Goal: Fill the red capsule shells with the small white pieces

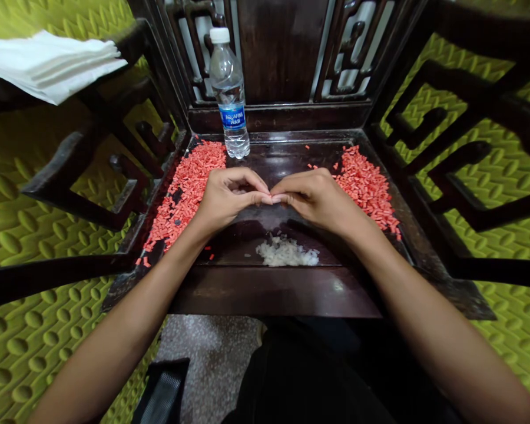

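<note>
My left hand [234, 194] and my right hand [311, 191] meet fingertip to fingertip above the middle of a dark wooden seat [269, 288]. Thumb and forefinger are pinched together on each; whatever lies between them is too small to make out. Left of my left hand spreads a pile of small red pieces [176, 203]. A second red pile [366, 185] lies beyond my right hand, to the right. Below the hands, near the front edge, sits a small heap of whitish translucent bits [287, 252].
An upright water bottle [232, 94] with a white cap stands behind the left pile. White folded tissues [48, 62] rest on the left armrest. Carved dark wood surrounds the seat at the back and sides. A dark mesh-covered object [163, 388] is on the floor at lower left.
</note>
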Demonstrator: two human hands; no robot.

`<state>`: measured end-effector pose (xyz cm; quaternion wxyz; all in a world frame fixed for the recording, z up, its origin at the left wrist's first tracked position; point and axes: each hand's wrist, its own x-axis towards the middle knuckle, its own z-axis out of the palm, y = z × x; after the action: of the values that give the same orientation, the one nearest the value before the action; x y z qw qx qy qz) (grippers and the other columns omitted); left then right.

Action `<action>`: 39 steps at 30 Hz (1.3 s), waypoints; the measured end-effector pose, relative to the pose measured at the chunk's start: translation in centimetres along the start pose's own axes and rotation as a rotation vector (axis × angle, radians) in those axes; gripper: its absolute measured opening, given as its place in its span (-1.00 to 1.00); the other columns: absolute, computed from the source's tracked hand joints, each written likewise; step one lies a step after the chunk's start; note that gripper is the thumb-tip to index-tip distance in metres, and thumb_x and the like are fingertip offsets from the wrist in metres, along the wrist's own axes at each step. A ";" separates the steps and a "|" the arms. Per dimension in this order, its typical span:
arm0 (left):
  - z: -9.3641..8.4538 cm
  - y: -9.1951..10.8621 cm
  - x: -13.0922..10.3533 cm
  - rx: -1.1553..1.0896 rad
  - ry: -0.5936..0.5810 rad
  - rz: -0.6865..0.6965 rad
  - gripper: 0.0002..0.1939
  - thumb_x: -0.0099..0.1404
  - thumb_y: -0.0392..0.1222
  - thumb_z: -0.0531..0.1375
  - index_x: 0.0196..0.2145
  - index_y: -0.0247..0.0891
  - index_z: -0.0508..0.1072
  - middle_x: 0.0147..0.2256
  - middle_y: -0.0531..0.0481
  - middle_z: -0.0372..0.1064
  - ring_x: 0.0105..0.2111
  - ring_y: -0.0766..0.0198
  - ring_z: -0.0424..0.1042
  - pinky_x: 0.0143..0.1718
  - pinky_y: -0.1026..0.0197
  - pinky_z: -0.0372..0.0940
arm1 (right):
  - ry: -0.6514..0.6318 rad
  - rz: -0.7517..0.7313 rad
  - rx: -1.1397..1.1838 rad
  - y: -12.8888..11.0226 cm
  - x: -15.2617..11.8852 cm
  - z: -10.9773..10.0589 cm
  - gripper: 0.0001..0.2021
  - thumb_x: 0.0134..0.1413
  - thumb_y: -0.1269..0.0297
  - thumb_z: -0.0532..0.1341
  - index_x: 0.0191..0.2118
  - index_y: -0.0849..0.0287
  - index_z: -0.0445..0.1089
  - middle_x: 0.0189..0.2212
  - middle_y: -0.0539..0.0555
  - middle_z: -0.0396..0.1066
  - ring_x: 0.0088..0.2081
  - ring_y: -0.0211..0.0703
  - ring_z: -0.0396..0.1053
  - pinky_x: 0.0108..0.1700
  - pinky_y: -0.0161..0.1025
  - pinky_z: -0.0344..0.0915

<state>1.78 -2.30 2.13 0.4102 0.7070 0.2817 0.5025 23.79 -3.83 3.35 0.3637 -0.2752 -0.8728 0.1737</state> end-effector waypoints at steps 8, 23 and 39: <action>0.1 -0.8 0.4 -0.089 0.110 -0.015 -0.44 -0.03 0.33 0.58 -0.50 -0.22 0.56 -0.48 0.00 0.57 -0.55 0.32 0.49 -0.48 0.23 0.43 | 0.083 0.044 0.005 0.0 0.0 0.1 -0.52 0.43 -0.17 0.24 -0.13 0.18 0.66 -0.28 0.11 0.70 -0.32 -0.12 0.59 -0.24 -0.27 0.31; 0.2 -1.4 0.4 -0.133 0.124 -0.038 -0.52 0.03 0.24 0.59 -0.45 -0.20 0.58 -0.48 0.02 0.55 -0.54 0.32 0.49 -0.46 0.21 0.42 | 0.278 0.006 -0.052 -1.0 0.3 0.4 -0.58 0.45 -0.12 0.25 -0.24 0.15 0.58 -0.33 0.06 0.63 -0.34 -0.15 0.52 -0.22 -0.21 0.38; 0.3 -1.5 0.3 -0.159 0.104 -0.066 -0.51 0.03 0.25 0.59 -0.44 -0.19 0.59 -0.49 0.02 0.54 -0.53 0.31 0.51 -0.44 0.22 0.44 | 0.292 -0.099 -0.024 -1.3 0.3 0.5 -0.75 0.49 0.14 0.27 -0.23 0.16 0.56 -0.30 0.07 0.64 -0.28 -0.15 0.56 -0.18 -0.21 0.39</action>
<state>2.13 -1.43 0.95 0.4660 0.6355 0.2849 0.5457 22.72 -4.74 3.85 0.4917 -0.2585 -0.8251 0.1032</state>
